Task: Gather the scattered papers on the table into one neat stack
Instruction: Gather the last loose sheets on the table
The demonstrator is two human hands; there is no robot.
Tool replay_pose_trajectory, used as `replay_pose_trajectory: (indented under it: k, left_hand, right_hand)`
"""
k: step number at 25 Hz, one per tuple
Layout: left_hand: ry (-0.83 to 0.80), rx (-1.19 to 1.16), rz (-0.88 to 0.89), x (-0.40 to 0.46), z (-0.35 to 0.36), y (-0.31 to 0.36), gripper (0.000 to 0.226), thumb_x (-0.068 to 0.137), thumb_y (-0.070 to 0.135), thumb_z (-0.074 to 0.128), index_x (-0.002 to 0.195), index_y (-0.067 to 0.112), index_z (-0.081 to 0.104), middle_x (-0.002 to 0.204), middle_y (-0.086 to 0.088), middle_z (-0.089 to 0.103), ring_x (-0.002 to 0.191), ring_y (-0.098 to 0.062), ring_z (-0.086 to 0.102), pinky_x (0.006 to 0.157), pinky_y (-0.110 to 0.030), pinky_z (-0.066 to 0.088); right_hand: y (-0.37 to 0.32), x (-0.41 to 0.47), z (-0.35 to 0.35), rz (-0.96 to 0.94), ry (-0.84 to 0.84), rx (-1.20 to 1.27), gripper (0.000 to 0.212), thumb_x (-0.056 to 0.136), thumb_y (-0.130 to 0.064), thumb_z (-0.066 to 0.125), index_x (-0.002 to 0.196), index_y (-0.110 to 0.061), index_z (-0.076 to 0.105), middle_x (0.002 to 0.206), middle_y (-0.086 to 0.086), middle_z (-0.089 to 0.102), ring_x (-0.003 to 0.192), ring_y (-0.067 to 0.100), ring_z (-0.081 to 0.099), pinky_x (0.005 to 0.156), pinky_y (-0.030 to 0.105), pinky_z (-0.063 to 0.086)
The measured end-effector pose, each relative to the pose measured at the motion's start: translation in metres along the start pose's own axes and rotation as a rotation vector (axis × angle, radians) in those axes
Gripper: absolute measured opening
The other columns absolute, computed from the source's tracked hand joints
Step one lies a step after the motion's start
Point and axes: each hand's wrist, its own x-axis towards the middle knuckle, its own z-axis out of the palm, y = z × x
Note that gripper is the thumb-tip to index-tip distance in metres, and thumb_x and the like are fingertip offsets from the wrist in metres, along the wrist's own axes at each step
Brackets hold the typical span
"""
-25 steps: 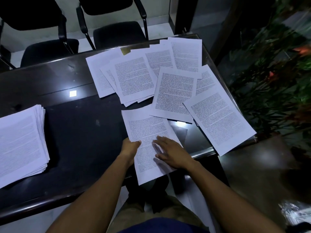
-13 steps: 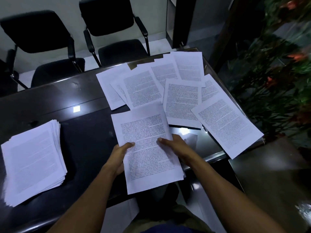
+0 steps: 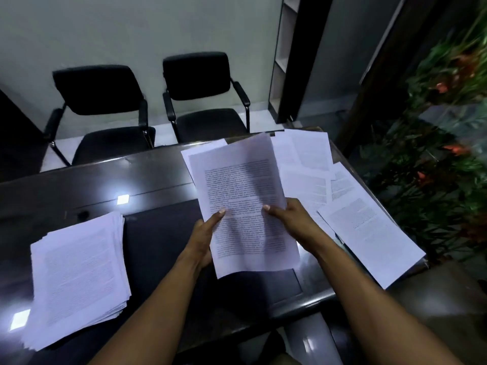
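Sheet lifted over the bench

Bench (image 3: pixel 158 233) carries a thick stack (image 3: pixel 79 275) near left and scattered papers (image 3: pixel 363 233) far right. Between them, one printed sheet (image 3: pixel 245 201) is raised, tilted, its sides pinched by the left hand (image 3: pixel 204 235) and right hand (image 3: pixel 292 222), each grip closed on paper.

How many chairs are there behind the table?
2. One black chair stands at the left behind the table, the other black chair right beside it, nearer the doorway. More could be out of view at the left.
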Motion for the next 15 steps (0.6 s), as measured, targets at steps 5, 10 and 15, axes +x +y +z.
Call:
replay_pose_trajectory:
  k: [5, 10, 15]
  left_hand:
    - [0.1, -0.355, 0.131, 0.005, -0.011, 0.03, 0.045, 0.08, 0.055, 0.066, 0.104, 0.017, 0.066, 0.108, -0.006, 0.072, 0.094, -0.021, 0.073, 0.086, -0.038, 0.058]
    - [0.01, -0.542, 0.381, 0.005, 0.051, 0.087, 0.06, 0.084, 0.07, 0.06, 0.122, 0.025, 0.071, 0.107, -0.004, 0.077, 0.102, -0.028, 0.068, 0.091, -0.042, 0.051]
    - [0.038, -0.644, 0.499, 0.01, 0.082, 0.131, 0.071, 0.088, 0.07, 0.057, 0.137, 0.021, 0.064, 0.141, -0.013, 0.06, 0.119, -0.033, 0.06, 0.1, -0.049, 0.05]
  right_hand:
    - [-0.07, 0.012, 0.004, -0.205, 0.233, 0.222, 0.006, 0.098, -0.024, 0.067, 0.098, -0.02, 0.07, 0.093, -0.01, 0.076, 0.09, 0.01, 0.072, 0.074, 0.023, 0.057]
    - [-0.108, 0.029, 0.03, -0.322, 0.106, 0.354, 0.015, 0.098, -0.016, 0.064, 0.111, -0.014, 0.072, 0.11, 0.001, 0.078, 0.103, 0.019, 0.073, 0.089, 0.035, 0.06]
    - [-0.13, 0.056, 0.037, -0.37, 0.042, 0.292, 0.019, 0.096, -0.023, 0.067, 0.114, -0.015, 0.069, 0.106, -0.003, 0.077, 0.102, 0.016, 0.071, 0.081, 0.028, 0.058]
